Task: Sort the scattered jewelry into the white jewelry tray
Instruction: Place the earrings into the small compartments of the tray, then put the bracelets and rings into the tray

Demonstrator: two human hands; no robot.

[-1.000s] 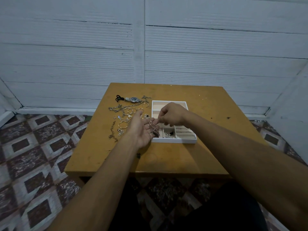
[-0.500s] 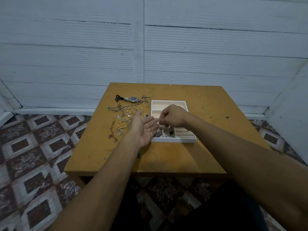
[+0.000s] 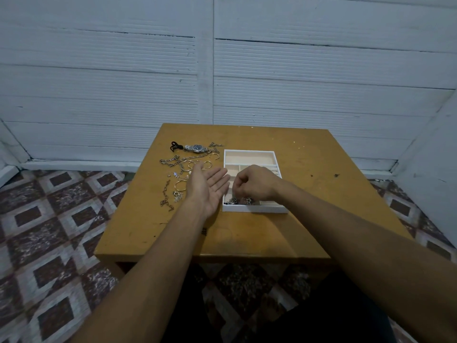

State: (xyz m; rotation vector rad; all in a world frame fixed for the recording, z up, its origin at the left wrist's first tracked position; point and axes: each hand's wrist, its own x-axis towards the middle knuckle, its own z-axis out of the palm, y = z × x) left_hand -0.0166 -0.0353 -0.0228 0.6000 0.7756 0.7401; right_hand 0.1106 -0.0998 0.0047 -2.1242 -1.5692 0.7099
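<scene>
white jewelry tray [image 3: 254, 209]: few pieces in | most jewelry [image 3: 184, 162] unsorted on table [image 3: 321, 206] | my left hand [image 3: 210, 188] spread, right hand [image 3: 256, 182] curled, grip unclear

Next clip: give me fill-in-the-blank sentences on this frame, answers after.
The left hand lies palm ___, holding nothing.
The right hand is above the tray, its fingers ___.
The watch lies on the table, ___ of the tray.
Missing: up; curled; left.
</scene>
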